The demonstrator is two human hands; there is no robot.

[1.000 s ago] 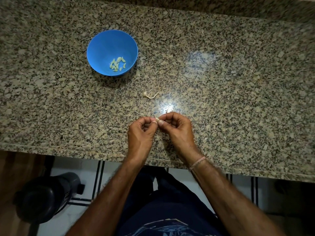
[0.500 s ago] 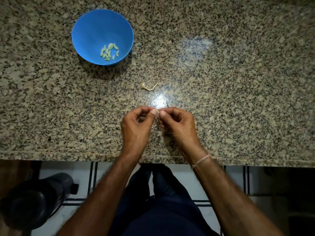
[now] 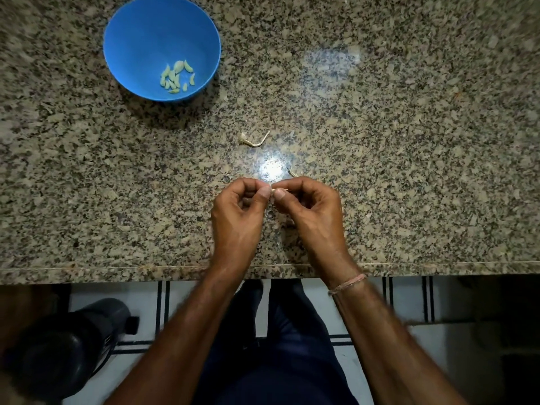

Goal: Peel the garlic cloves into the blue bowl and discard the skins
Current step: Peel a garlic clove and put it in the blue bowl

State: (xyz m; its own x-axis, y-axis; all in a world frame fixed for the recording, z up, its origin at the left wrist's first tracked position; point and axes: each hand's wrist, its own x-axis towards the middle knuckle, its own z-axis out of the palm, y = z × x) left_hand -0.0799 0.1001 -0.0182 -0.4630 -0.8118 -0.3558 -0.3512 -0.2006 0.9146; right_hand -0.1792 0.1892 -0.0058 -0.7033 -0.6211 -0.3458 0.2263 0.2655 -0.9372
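Peeling step, head view: left hand (image 3: 238, 217) and right hand (image 3: 312, 211), fingers curled, pinch one garlic clove (image 3: 274, 190) between thumbs and forefingers, over the middle of the counter (image 3: 409, 141) near its front edge. Blue bowl (image 3: 152, 39) holding peeled cloves (image 3: 176, 77) stands toward the far left corner; a skin scrap (image 3: 252, 140) lies between. The next move likely calls for stripping the skin, then carrying the clove to the bowl.

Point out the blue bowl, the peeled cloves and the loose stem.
blue bowl (image 3: 140, 33), head view, bare inner wall.
peeled cloves (image 3: 176, 77), head view, middle of the pile.
loose stem (image 3: 243, 138), head view, its thicker left end.
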